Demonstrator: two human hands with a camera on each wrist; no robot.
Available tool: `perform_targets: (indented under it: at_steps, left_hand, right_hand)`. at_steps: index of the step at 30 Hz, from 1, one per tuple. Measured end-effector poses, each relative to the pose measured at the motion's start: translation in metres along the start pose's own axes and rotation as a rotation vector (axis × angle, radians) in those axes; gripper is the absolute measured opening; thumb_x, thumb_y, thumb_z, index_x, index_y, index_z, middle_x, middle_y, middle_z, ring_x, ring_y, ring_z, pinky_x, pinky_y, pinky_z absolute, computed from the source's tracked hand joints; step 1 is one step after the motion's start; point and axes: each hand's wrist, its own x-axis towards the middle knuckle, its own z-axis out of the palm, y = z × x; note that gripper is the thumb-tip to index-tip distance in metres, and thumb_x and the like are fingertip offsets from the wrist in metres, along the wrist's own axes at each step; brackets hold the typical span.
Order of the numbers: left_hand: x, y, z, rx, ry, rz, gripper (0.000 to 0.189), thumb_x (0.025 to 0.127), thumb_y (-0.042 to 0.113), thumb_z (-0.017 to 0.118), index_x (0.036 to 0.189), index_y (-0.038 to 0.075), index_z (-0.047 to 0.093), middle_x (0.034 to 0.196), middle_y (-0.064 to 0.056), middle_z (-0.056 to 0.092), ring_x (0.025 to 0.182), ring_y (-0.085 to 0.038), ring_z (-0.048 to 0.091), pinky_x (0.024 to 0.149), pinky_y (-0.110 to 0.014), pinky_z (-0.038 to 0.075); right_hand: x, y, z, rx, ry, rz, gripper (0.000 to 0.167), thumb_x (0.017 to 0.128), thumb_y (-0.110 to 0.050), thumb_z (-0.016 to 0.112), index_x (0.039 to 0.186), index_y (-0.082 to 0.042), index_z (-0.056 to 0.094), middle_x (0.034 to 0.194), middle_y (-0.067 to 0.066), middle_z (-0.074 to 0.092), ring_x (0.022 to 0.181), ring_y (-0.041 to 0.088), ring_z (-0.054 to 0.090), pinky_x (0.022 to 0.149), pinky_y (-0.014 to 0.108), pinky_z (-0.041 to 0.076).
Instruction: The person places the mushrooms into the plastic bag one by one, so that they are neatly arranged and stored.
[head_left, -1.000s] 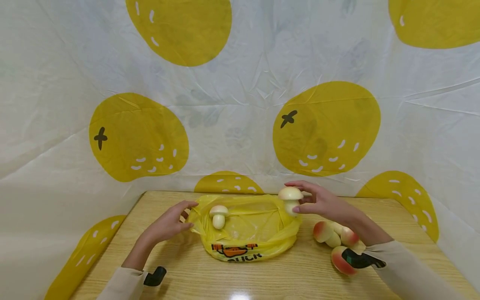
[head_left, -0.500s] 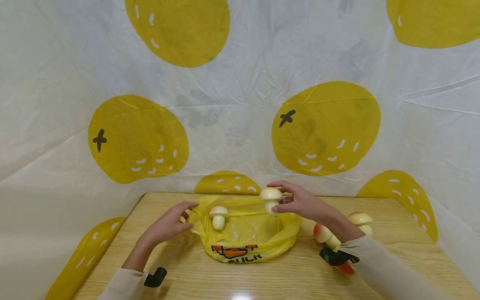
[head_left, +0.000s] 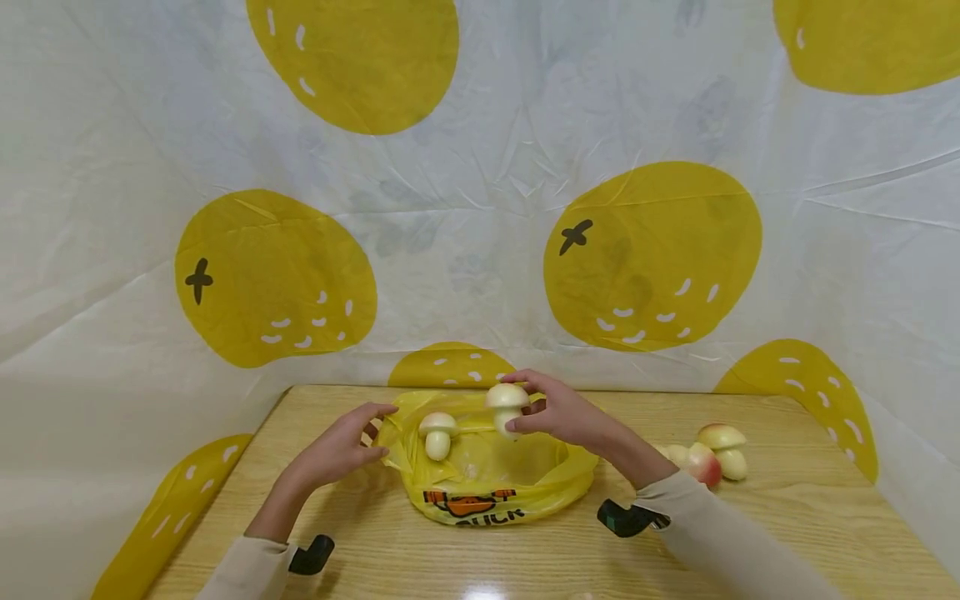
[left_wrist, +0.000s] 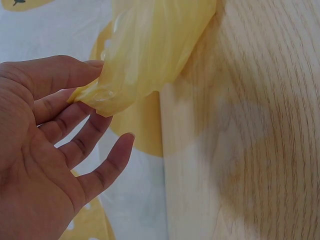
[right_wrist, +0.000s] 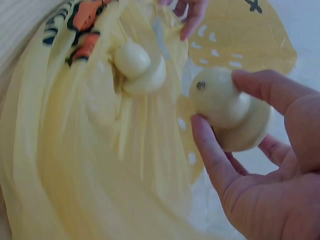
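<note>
A yellow plastic bag (head_left: 525, 500) with a printed duck lies with its mouth wide on the table. My left hand (head_left: 341, 446) pinches the bag's left edge between thumb and fingers, plainly so in the left wrist view, where the gathered plastic (left_wrist: 112, 92) sits at the fingertips. Over the bag's mouth, my right hand (head_left: 566, 410) holds a toy mushroom (head_left: 506, 400) upright, cap on top. The right wrist view shows thumb and fingers round this pale mushroom (right_wrist: 220, 100). Another mushroom (head_left: 437, 435) lies in the bag, toward its left side.
Several more mushrooms (head_left: 705, 462), some with red on their caps, lie on the wooden table (head_left: 810, 500) at the right, partly hidden by my right forearm. A white cloth (head_left: 465, 283) printed with yellow fruit hangs behind the table.
My right hand has moved left with the mushroom, from the bag's right rim to over its middle. My left hand and the bag have stayed nearly still.
</note>
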Motion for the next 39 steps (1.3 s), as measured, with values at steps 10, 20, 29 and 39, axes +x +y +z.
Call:
perform_targets:
  at_steps: [10,20,29,39]
  left_hand:
    - [0.001,-0.001,0.001,0.006,0.006,-0.005,0.061,0.094,0.006,0.072,0.149,0.003,0.046,0.145,-0.016,0.051,0.108,-0.026,0.058,0.074,-0.030,0.053]
    - [0.000,-0.001,0.000,0.006,0.005,0.015,0.060,0.094,0.008,0.073,0.148,0.003,0.047,0.144,-0.018,0.051,0.107,-0.026,0.059,0.074,-0.031,0.053]
    - [0.000,-0.001,0.001,0.019,0.000,0.009,0.061,0.094,0.006,0.072,0.149,0.003,0.046,0.144,-0.017,0.051,0.107,-0.026,0.058,0.074,-0.030,0.053]
    - [0.001,0.000,0.002,0.020,0.002,0.009,0.061,0.094,0.007,0.071,0.150,0.004,0.046,0.145,-0.016,0.051,0.108,-0.026,0.058,0.074,-0.031,0.053]
  right_hand:
    - [0.016,0.000,0.028,0.053,0.031,0.016,0.061,0.093,-0.010,0.075,0.146,-0.004,0.046,0.127,0.026,0.050,0.098,0.026,0.065,0.085,0.043,0.058]
    - [0.030,0.006,0.055,0.022,0.150,0.123,0.066,0.090,-0.005,0.077,0.147,-0.003,0.046,0.123,0.022,0.054,0.088,0.022,0.066,0.084,0.050,0.057]
    - [0.043,0.016,0.066,-0.007,0.198,0.163,0.065,0.089,-0.004,0.078,0.145,-0.003,0.046,0.125,0.023,0.054,0.087,0.024,0.066,0.082,0.048,0.057]
    - [0.047,0.021,0.071,-0.105,0.257,0.221,0.066,0.087,-0.004,0.079,0.145,-0.006,0.048,0.135,0.022,0.054,0.099,0.027,0.062,0.075,0.039,0.054]
